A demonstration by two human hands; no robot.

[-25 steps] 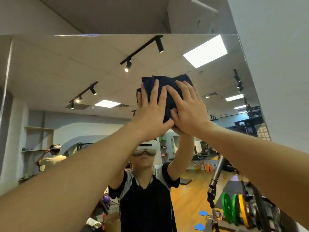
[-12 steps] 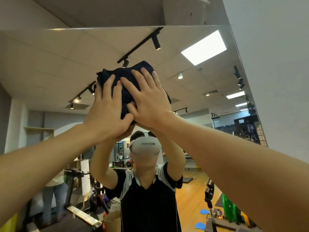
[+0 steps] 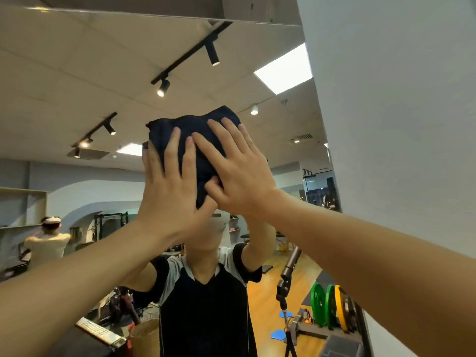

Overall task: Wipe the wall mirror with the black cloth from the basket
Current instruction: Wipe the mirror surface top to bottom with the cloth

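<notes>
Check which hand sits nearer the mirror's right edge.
Right. The right hand presses the black cloth on the side toward the mirror's right edge; the left hand lies farther away.

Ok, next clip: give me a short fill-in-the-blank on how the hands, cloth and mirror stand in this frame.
1. The folded black cloth is pressed flat against the large wall ____.
2. The number of hands on the cloth is ____.
3. The right hand partly overlaps the ____ hand.
4. The white wall borders the mirror's ____ edge.

Missing words: mirror; two; left; right.

One head-worn view (no second), tilted upward, close to the wall mirror, arms reaching forward.
</notes>
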